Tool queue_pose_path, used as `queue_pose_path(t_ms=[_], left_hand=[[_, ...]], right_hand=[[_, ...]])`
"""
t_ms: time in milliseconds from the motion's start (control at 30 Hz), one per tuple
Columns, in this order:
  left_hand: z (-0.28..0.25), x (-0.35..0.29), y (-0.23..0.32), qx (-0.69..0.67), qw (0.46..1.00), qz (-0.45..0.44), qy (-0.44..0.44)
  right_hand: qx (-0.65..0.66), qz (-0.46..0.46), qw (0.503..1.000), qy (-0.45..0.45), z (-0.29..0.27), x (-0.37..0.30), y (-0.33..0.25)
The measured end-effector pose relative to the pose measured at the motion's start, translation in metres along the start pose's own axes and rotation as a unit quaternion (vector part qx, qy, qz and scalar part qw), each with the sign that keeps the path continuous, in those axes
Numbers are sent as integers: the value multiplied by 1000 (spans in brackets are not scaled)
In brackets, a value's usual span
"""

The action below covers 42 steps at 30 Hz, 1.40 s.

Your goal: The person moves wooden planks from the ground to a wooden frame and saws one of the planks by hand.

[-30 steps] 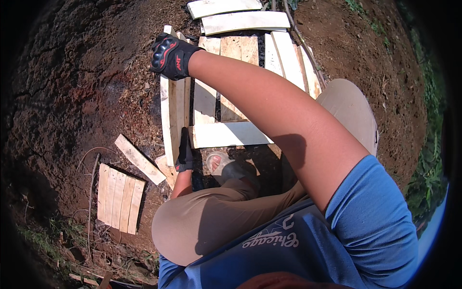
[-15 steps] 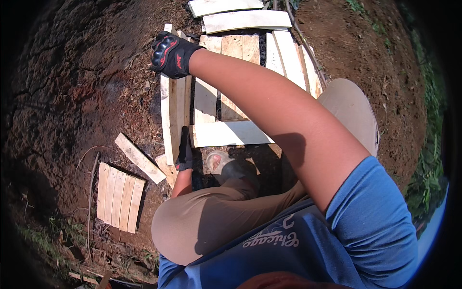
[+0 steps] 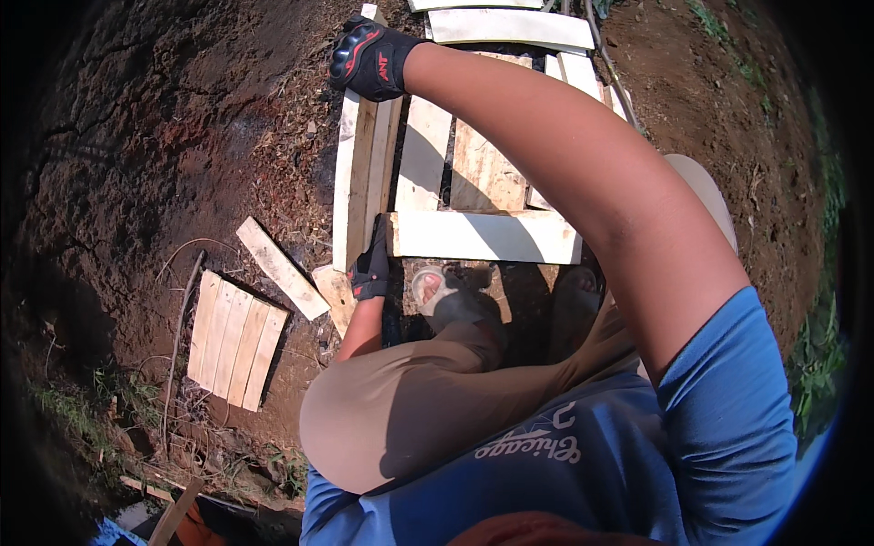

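Observation:
Both my hands wear black gloves with red marks. A pale wooden plank (image 3: 350, 182) stands on edge along the left side of a board stack, pressed beside another plank. My right hand (image 3: 373, 59), its arm stretched across from the right, is closed over the far part of these planks. Lower down, my left hand (image 3: 370, 266) grips the near end, its fingers partly hidden by the wood. Close to the left hand lies the end of a pale crosswise board (image 3: 482, 237). Flat boards (image 3: 487, 168) lie behind it, partly covered by my right forearm.
Further pale boards (image 3: 510, 29) lie at the far end, beside a thin stick (image 3: 608, 64). To the left are a loose board (image 3: 282, 268) and a row of several short boards (image 3: 237, 339) on brown soil. My sandalled foot (image 3: 432, 287) is just before the crosswise board.
The view has shifted, so the boards and both hands appear further right and slightly higher. Both hands keep their hold on the plank.

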<state>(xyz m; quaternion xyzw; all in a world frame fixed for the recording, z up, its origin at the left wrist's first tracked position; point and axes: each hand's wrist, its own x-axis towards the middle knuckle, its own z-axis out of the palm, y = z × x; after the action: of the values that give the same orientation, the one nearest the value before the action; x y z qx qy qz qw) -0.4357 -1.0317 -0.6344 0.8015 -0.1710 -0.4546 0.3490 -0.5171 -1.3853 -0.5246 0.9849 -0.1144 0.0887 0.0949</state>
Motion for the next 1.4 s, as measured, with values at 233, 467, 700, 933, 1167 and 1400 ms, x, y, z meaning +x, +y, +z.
queue_pose_path(t_ms=[233,467,700,933,1167,1400], left_hand=[[-14,6,-26,81,983,138,95],[-16,4,-28,153,964,204,71],[-31,8,-37,269,946,180,-33],[-11,-15,2,172,970,144,91],[-27,-3,-20,240,956,167,-11],[-23,4,-22,210,969,125,-25]], right_hand=[[-5,-7,999,39,-16,7,-15],[16,8,999,39,-18,0,-16],[21,-1,1000,22,-21,5,-16],[-9,18,1000,24,-22,1,-17],[-21,28,999,19,-18,4,-20],[-11,32,999,3,-21,4,-19]])
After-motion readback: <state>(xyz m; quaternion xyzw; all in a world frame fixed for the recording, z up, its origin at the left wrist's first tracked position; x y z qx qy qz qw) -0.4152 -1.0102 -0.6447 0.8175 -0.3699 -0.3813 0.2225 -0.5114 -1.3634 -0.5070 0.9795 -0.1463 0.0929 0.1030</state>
